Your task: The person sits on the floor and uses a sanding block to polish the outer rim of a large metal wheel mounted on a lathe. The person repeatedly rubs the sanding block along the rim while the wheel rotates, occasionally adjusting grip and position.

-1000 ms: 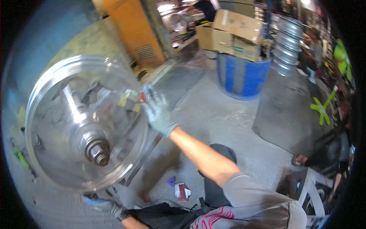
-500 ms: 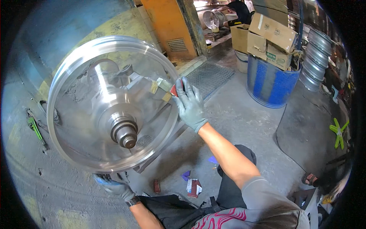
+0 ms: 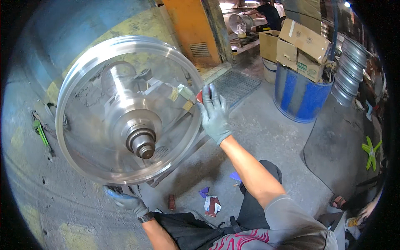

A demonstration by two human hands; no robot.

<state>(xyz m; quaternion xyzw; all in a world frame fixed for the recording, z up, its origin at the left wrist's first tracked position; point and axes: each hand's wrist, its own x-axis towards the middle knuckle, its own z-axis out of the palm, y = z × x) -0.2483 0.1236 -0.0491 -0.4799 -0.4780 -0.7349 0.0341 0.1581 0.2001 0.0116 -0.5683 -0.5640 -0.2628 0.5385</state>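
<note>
A large bare-metal wheel rim [image 3: 64,121] turns on a shaft; its spokes are blurred into a see-through disc. The stepped metal hub end [image 3: 141,141] sticks out toward me at its middle. My right hand [image 3: 215,118], in a grey glove, is at the rim's right edge with a small red abrasive pad [image 3: 199,97] pressed under its fingers. Below the rim's bottom edge is my left hand [image 3: 127,201], also gloved, with bluish fingertips. Its fingers reach out loosely toward the rim, and I see nothing held in them; their tips are partly hidden.
A blue drum [image 3: 300,93] topped with cardboard boxes [image 3: 306,39] stands at the right, beside stacked rims [image 3: 348,71]. A reddish block [image 3: 171,202] and torn packaging [image 3: 212,206] lie near my legs. Another person [image 3: 268,16] works far back; someone's sandalled foot [image 3: 338,201] shows at lower right.
The whole view has shifted slightly, with the background sliding right. The wheel keeps spinning. My right hand stays at the rim's right edge with the red pad, and my left stays below.
</note>
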